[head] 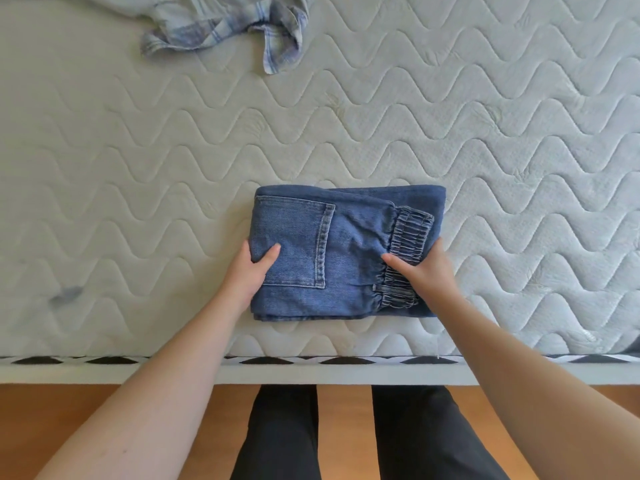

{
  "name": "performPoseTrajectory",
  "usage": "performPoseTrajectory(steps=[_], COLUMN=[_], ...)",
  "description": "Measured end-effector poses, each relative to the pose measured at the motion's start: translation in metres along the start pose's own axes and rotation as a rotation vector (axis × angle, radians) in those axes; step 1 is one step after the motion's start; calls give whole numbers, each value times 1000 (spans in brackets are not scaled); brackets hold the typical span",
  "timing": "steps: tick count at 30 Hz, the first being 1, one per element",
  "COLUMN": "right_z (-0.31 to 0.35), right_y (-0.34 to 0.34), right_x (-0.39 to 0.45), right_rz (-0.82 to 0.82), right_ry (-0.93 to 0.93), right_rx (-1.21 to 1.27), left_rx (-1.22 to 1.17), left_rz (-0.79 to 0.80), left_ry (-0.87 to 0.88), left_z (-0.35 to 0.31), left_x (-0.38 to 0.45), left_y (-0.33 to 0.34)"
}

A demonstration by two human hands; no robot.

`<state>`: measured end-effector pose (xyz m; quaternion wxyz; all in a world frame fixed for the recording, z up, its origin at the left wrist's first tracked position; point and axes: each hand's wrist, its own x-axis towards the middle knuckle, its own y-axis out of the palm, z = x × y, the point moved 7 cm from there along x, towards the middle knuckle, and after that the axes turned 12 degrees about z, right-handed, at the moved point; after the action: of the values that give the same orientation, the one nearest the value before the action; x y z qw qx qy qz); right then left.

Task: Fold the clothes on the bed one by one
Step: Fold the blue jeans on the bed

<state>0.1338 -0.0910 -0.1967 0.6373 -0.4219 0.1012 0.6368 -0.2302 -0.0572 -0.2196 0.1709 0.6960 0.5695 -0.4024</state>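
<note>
The folded jeans [332, 251] are pinched at both sides by left hand [247, 275] and right hand [424, 271]; if lifted unevenly, the layers could be loosened and unfolded.

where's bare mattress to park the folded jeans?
Bare mattress lies right of the folded jeans, left of them, and in the wide band between them and the plaid shirt. Crowded spots: the far-left top by the shirt, and the near edge, where left hand and right hand grip the jeans.

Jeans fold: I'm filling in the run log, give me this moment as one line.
jeans: folded, on mattress | left hand: grips left edge | right hand: grips waistband side | plaid shirt: unfolded, far left
</note>
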Motion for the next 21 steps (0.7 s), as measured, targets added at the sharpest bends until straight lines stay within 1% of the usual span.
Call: performPoseTrajectory(steps=[4,9,13,18,21], right_z=[5,22,51,75,88], right_y=[6,-9,-58,-136,-175], right_x=[-2,-23,-68,-144,-190], right_rz=[-6,11,-26,-91,-93], right_ry=[-48,-39,-81,-137,-182], right_rx=[-8,66,71,102,98], left_rx=[60,71,86,127,133], left_rz=[-69,-89,-83,-16,-11], left_ry=[54,109,196,305,379], left_z=[-7,-38,-87,-147,-182], left_x=[-14,-47,-94,-168,-216], left_y=[8,9,18,34,42])
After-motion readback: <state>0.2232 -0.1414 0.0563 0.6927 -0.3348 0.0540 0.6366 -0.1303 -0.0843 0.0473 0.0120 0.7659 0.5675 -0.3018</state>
